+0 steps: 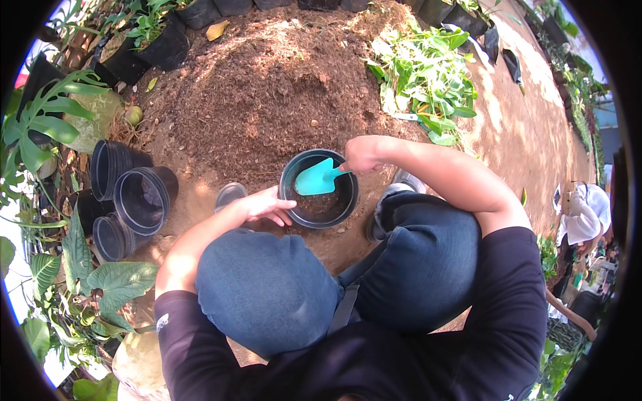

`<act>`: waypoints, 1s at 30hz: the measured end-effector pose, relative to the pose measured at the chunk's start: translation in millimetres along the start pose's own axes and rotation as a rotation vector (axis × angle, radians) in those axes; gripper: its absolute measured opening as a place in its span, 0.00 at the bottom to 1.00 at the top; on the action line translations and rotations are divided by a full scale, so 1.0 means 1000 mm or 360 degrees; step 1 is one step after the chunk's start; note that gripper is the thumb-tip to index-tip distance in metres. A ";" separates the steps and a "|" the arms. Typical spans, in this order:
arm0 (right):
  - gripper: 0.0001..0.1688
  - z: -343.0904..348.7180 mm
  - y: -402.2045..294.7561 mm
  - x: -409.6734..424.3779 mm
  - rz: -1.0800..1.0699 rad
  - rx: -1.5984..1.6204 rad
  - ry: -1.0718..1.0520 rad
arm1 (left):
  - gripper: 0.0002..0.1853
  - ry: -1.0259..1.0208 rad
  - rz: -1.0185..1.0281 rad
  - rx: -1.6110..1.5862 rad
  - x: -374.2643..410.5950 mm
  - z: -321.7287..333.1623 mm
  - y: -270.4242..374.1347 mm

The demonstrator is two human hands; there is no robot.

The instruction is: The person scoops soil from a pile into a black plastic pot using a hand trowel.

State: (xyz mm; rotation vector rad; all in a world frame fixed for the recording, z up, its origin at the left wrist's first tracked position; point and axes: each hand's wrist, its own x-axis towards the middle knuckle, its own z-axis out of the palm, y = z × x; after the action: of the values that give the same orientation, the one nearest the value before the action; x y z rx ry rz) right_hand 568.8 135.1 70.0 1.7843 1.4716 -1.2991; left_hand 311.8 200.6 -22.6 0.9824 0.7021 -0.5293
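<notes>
A round black plastic plant pot (320, 223) stands on the ground between my feet, with some soil (317, 204) at its bottom. My right hand (365, 155) grips the handle of a turquoise hand trowel (317, 179), whose blade lies inside the pot's mouth. My left hand (268, 205) rests at the pot's left rim, thumb over the edge and fingers against the outer wall. Just beyond the pot rises a heap of loose brown soil (271, 100).
Stacks of black plastic pots (145, 200) stand at the left beside leafy plants (123, 285). Cut green leafy cuttings (426, 75) lie at the soil's right edge. Black planting bags (165, 47) line the back. Another person in white (587, 213) is at the far right.
</notes>
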 end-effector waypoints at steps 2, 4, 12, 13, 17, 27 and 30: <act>0.28 0.002 0.000 -0.001 0.0030 -0.0032 0.0080 | 0.22 0.0130 0.0068 -0.0063 0.010 -0.011 -0.001; 0.28 0.013 -0.001 0.001 0.0031 -0.0232 0.0259 | 0.23 0.0298 0.0221 0.0028 0.015 -0.016 -0.005; 0.26 0.016 0.008 0.015 -0.0137 -0.0423 0.0122 | 0.25 0.0259 0.0034 0.0320 0.004 -0.004 0.003; 0.26 0.019 0.013 0.018 -0.0066 -0.0249 0.0034 | 0.25 0.0410 0.0114 0.0521 0.006 -0.005 0.007; 0.26 0.001 -0.002 -0.003 0.0049 0.0156 -0.0099 | 0.25 0.0533 0.0401 0.0748 0.013 -0.014 0.002; 0.29 -0.001 -0.001 -0.007 0.0035 0.0301 -0.0027 | 0.25 0.0460 0.0212 0.0645 0.015 -0.016 0.001; 0.29 0.011 0.002 0.003 -0.0032 0.0007 0.0052 | 0.22 0.0481 0.0315 0.0636 0.018 -0.015 0.002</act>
State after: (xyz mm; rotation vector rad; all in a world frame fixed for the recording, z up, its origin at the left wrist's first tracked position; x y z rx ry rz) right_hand 566.9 126.8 62.0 1.8058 1.5089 -1.2897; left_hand 321.0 212.9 -40.3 1.5116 0.7715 -0.3551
